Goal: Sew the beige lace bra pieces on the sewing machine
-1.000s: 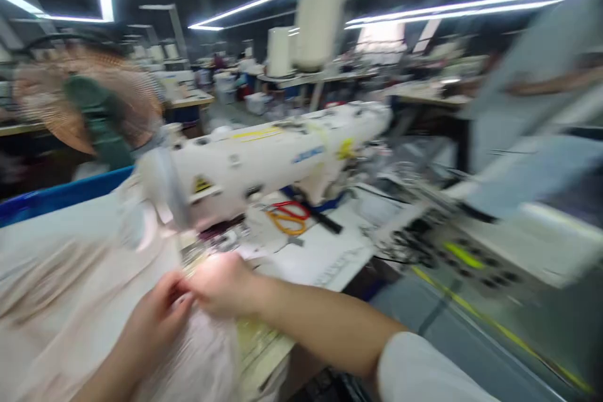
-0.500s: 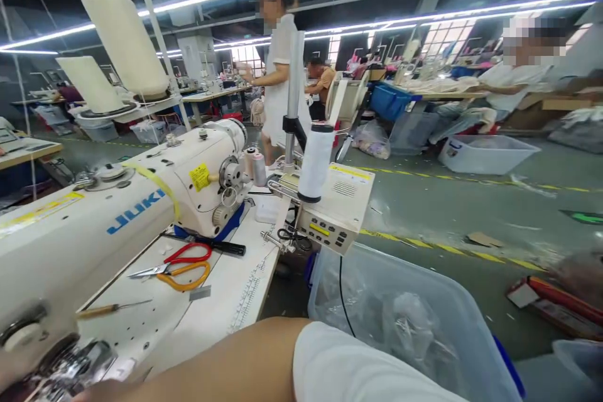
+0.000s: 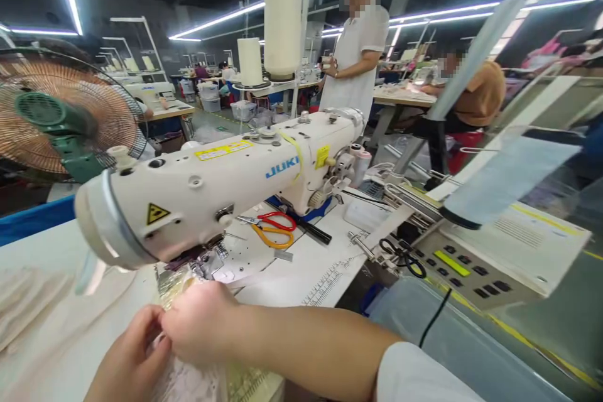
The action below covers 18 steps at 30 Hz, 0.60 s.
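A white Juki sewing machine stands on the white table. Its needle end is at the lower left, above a strip of pale lace fabric. My right hand is closed, pinching this fabric just in front of the presser foot. My left hand is beside it at the bottom edge, fingers curled on the same fabric. More pale cloth spreads to the left.
Red and orange scissors lie on the table behind the machine. A control panel sits at the right, a fan at the far left. Thread cones stand behind. A standing person and a seated person are beyond.
The view swung right to the aisle and bin, then back left to the machine's needle end. Both hands are again in view on the fabric.
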Each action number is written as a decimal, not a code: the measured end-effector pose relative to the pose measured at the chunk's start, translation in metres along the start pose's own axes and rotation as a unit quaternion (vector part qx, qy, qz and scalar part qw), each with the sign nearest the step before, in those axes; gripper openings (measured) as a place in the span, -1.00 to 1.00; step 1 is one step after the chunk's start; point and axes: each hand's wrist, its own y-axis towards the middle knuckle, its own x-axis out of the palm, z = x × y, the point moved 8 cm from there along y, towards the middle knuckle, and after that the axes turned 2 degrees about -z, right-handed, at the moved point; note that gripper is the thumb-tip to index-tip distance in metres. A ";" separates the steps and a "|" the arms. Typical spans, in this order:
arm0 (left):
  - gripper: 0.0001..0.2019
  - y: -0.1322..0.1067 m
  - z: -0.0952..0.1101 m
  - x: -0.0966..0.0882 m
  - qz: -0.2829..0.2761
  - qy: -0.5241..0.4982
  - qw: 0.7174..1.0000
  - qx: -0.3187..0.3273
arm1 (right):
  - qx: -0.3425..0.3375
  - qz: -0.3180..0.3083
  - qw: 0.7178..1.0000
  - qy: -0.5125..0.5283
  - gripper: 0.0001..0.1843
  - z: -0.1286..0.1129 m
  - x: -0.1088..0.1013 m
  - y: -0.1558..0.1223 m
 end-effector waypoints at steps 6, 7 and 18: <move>-0.81 -0.001 0.018 0.010 -0.030 -0.024 0.999 -0.011 | 0.027 0.074 0.996 0.035 -0.79 0.010 0.012 0.004; -0.82 -0.002 0.018 0.010 -0.032 -0.027 0.999 -0.012 | 0.030 0.087 0.994 0.055 -0.80 0.011 0.014 0.004; -0.91 -0.006 0.028 0.009 -0.017 -0.031 0.999 -0.011 | 0.014 0.145 0.908 0.394 -0.89 0.027 -0.016 -0.020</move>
